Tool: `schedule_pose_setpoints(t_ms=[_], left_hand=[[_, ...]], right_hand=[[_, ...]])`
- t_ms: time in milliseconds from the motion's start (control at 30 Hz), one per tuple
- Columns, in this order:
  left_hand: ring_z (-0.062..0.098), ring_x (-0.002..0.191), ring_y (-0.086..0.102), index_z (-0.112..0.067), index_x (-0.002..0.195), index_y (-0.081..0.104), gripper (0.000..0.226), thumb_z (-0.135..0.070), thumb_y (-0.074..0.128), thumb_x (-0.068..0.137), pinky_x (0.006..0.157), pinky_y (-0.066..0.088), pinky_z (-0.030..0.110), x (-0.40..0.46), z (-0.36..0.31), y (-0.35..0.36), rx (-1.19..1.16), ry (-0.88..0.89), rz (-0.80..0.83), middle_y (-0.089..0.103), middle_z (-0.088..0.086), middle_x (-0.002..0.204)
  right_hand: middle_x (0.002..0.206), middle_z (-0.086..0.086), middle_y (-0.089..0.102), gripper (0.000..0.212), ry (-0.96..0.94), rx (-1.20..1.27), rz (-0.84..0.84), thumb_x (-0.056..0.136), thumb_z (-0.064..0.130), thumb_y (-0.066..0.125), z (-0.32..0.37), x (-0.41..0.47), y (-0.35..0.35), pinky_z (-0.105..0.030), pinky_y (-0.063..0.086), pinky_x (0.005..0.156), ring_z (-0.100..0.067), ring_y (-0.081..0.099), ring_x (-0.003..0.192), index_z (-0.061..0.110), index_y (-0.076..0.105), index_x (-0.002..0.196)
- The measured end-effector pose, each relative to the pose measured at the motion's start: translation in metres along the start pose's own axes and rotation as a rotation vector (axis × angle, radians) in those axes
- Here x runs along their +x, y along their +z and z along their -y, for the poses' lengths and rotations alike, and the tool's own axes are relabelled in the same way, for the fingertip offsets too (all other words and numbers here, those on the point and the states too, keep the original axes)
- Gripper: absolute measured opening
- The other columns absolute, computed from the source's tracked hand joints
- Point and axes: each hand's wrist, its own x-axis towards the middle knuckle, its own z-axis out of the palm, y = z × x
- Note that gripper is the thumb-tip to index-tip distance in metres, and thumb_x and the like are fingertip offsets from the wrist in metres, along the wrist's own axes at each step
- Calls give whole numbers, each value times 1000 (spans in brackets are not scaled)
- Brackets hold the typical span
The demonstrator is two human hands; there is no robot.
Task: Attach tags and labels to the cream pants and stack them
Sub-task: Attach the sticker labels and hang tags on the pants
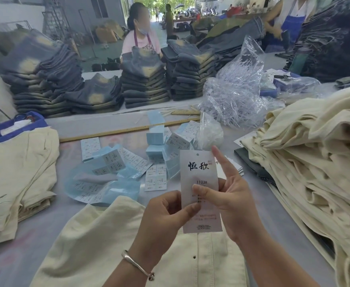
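A white hang tag with black characters and "1103#" stands upright in front of me. My left hand pinches its lower left edge between thumb and fingers. My right hand holds the tag from the right, thumb pressed on its face, index finger pointing up behind it. Cream pants lie flat on the table beneath my hands. Blue and white label sheets are scattered on the table past the tag.
A folded stack of cream pants sits at the left, a large loose pile of cream pants at the right. A clear bag of plastic fasteners, a blue bin, jeans stacks and a masked person lie beyond.
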Motion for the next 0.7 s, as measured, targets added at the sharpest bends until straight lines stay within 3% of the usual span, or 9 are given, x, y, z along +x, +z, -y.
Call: schedule_pose_setpoints(t_ms=[167, 367, 500, 633, 700], left_hand=[[25, 88, 72, -7, 91, 77, 18, -16, 78, 76, 75, 56, 28, -1, 7, -6, -34, -52, 51, 75, 16, 95], [25, 87, 70, -5, 93, 75, 28, -18, 79, 70, 74, 55, 30, 2, 20, -8, -64, -121, 74, 74, 19, 96], [18, 78, 69, -14, 90, 77, 28, -31, 81, 68, 66, 53, 25, 7, 24, -6, 18, -197, 78, 75, 9, 88], [19, 73, 69, -13, 90, 75, 30, -30, 82, 67, 63, 52, 27, 17, 32, -3, -4, -210, 34, 75, 13, 87], [22, 70, 68, -11, 86, 75, 31, -36, 80, 67, 63, 53, 30, 21, 39, -2, 5, -218, -24, 75, 15, 84]], right_hand=[[82, -20, 73, 107, 25, -64, -90, 56, 12, 83, 0, 9, -5, -37, 58, 64, -27, 71, 73, 32, 31, 148], [80, -16, 71, 82, 101, 8, -189, 66, 6, 79, -17, 10, -9, -34, 56, 58, -26, 70, 71, 28, 46, 137], [85, -12, 73, 69, 135, -36, -185, 72, 5, 77, -30, 8, -9, -32, 57, 59, -23, 70, 72, 29, 52, 131], [112, -16, 68, 54, 187, -127, -206, 81, 14, 74, -53, 11, -9, -44, 58, 78, -32, 69, 95, 31, 54, 128], [117, -15, 66, 50, 235, -130, -225, 87, 21, 69, -64, 15, -12, -38, 57, 72, -31, 69, 96, 32, 51, 132]])
